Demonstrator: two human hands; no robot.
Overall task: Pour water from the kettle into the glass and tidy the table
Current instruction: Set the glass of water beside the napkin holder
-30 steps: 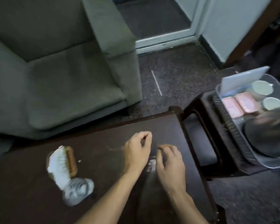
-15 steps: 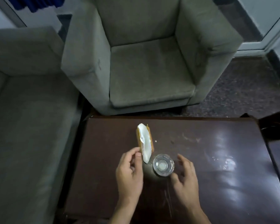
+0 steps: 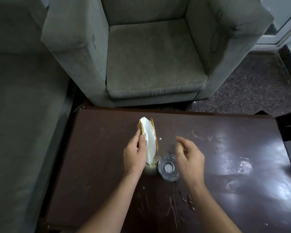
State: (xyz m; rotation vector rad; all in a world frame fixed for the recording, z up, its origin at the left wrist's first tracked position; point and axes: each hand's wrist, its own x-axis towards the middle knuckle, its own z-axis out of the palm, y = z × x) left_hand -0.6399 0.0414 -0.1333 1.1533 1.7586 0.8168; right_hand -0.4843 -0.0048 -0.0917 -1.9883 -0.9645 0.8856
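A grey armchair (image 3: 151, 64) stands behind the dark brown worktop (image 3: 225, 190). The left hand (image 3: 135, 155) pinches the napkin holder (image 3: 149, 138) with its fingers. The right hand (image 3: 190, 158) has loose fingers and holds nothing. The glass (image 3: 166, 169) stands just beside them, between both hands.

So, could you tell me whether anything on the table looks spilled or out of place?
Yes: crumbs lie scattered on the table, nearer the camera than the glass, with more bits at the foot of the napkin holder. The tabletop is also scratched.
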